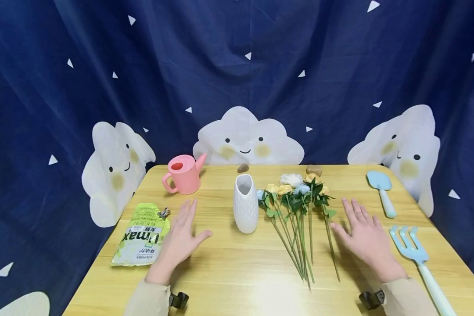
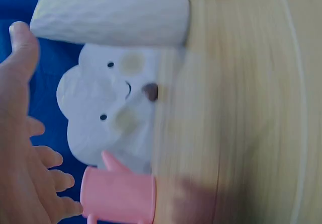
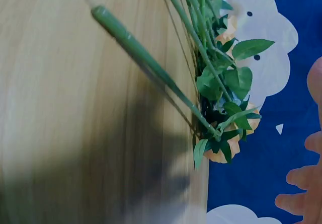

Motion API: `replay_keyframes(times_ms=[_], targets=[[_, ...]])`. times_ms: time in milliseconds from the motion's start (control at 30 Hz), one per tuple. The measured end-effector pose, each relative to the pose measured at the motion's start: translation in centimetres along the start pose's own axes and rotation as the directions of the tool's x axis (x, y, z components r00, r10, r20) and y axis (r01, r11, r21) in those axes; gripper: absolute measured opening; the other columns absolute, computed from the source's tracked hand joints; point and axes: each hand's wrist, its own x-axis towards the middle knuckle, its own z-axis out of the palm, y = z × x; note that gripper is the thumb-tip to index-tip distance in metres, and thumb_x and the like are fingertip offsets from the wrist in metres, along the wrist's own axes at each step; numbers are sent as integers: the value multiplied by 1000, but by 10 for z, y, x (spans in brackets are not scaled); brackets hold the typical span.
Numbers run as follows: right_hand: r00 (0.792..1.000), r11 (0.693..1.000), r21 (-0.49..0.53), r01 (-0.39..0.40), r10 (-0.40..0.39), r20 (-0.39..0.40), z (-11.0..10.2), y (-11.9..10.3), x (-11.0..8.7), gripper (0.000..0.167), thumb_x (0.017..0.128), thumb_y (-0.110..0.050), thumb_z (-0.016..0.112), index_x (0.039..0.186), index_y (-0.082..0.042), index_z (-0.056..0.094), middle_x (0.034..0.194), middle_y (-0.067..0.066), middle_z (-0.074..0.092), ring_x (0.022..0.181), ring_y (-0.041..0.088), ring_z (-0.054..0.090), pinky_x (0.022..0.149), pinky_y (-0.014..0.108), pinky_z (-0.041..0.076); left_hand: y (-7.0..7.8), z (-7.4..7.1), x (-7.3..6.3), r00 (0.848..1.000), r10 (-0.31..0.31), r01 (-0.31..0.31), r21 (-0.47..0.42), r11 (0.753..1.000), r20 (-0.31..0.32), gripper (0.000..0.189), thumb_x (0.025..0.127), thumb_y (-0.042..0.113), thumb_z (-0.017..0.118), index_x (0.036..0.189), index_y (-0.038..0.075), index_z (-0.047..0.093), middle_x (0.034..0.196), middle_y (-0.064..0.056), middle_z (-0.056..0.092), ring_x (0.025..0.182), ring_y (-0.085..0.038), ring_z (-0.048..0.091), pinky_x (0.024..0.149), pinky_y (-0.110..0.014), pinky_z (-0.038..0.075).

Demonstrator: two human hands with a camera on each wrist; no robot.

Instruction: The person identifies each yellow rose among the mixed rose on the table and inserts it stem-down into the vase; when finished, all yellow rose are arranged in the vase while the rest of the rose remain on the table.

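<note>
My left hand [image 1: 183,235], palm down with thumb out to the side, is between a green and white bag [image 1: 142,237] and a white textured vase [image 1: 245,206]. Its fingers are straight and hold nothing. On the other side, my right hand [image 1: 363,235] is spread flat, fingers extended, between the artificial flowers [image 1: 292,188] and a blue hand fork [image 1: 412,248]. Several long-stemmed roses in white, yellow and blue lie with their heads toward the back. In the right wrist view a green stem [image 3: 146,58] stretches close to the camera.
A pink watering can [image 1: 184,175] stands at the back left of the wooden table [image 1: 221,281]. Two brown stones [image 1: 242,168] lie along the far edge. A blue hand shovel [image 1: 380,186] is at the back right. Behind hangs a dark blue curtain [image 1: 221,52] with clouds.
</note>
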Motion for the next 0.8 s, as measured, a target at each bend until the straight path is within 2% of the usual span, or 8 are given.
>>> replay_keyframes(times_ms=[67,133,200,267,400,567,700,800], targets=[[1000,998,56,-12,13,-18,0,-2,0,78,95,-50,42,150,-14,2,147,29,18,128,51,24,101,66,16,5,1,2,1000,-18,16,-129,992,-16,96,79,66,56,150,18,13,153,-13,17,136,-34,20,106,-55,25],[999,993,118,-30,33,-31,-2,-4,2,75,95,-47,43,150,-11,6,144,31,23,123,53,29,98,66,23,10,2,4,998,-49,39,-256,966,-30,95,78,62,62,150,20,16,151,-13,23,133,-35,27,104,-54,30],[997,978,199,-67,73,-23,-4,-7,4,73,96,-46,43,149,-9,9,140,33,29,118,55,34,93,67,29,15,5,7,996,-81,63,-391,918,-30,91,78,54,66,149,20,20,149,-13,29,132,-34,31,104,-53,31],[994,945,309,-103,110,-7,-5,-9,7,70,97,-44,42,148,-6,15,138,33,33,116,55,37,91,67,32,19,10,10,994,-105,71,-521,850,-36,85,80,42,71,147,15,26,146,-14,33,131,-33,34,105,-49,31],[990,847,516,-130,136,27,-1,-14,15,61,98,-38,43,140,4,31,131,32,43,113,49,46,92,60,39,29,20,18,989,-142,65,-709,703,-50,75,79,20,75,141,3,35,141,-19,39,129,-30,37,106,-42,32],[985,730,663,-164,152,77,9,-21,22,51,98,-29,46,128,12,44,117,31,55,97,39,60,78,42,53,48,23,21,989,-148,90,-802,591,1,69,79,8,74,137,-4,37,139,-23,40,128,-37,37,104,-49,32],[963,567,780,-264,199,181,15,-26,26,47,97,-21,51,126,14,44,111,32,57,87,29,64,70,34,56,46,42,24,991,-132,87,-857,507,23,69,77,9,76,135,-4,39,137,-19,44,126,-39,37,103,-52,32],[938,479,808,-343,218,269,19,-28,29,48,95,-19,55,127,14,42,111,30,58,86,26,64,70,33,56,42,58,29,992,-118,80,-911,404,35,69,77,6,75,135,-4,39,136,-22,42,126,-41,37,104,-52,31]])
